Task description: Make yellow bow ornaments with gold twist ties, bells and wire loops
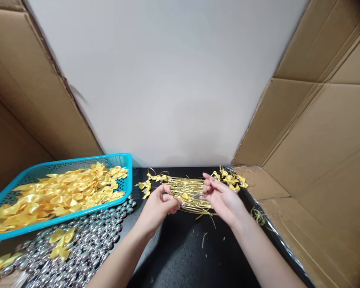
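Head view: our left hand (160, 204) pinches small yellow satin bow (185, 197) with shiny silver bead (183, 205), by thin gold metallic cords (186, 183). Our right hand (223, 196) curls nearby; whether it pinches anything, we cannot tell. Loose pinch could drop bow; stray cord ends (213, 221) could snag.

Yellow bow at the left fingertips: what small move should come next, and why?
Perhaps bring the right hand in to steady the yellow bow: only the left hand seems to pinch it, and the right hand is nearby but apart.
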{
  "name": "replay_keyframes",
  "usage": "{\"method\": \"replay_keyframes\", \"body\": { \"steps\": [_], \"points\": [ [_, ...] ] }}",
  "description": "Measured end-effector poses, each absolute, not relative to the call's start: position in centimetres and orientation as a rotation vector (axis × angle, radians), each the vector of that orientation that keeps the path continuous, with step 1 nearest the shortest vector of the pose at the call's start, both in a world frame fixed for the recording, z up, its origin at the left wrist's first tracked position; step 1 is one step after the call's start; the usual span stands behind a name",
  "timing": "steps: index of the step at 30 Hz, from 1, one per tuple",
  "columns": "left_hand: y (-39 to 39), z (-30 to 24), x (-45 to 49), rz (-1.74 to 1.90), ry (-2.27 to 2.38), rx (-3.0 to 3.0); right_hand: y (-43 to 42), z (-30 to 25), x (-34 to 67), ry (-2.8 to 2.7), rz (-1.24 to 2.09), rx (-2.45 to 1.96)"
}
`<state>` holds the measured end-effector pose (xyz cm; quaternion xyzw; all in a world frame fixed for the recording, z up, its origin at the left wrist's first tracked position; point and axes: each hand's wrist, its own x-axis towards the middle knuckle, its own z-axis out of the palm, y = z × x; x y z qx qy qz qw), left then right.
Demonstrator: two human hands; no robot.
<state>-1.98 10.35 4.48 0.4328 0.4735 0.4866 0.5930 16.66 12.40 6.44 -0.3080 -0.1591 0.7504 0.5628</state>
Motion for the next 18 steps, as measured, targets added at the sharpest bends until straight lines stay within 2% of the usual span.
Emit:
{"method": "replay_keyframes", "body": {
  "steps": [4, 18],
  "points": [
    [10.3, 4.5, -1.9, 1.087, 1.126, 0.993, 12.6, 7.8, 17.8, -0.353, 1.636, -0.689],
    [9.7, 4.4, -1.2, 1.006, 1.044, 1.045, 12.0, 8.2, 17.9, -0.455, 1.520, -0.618]
  ]
}}
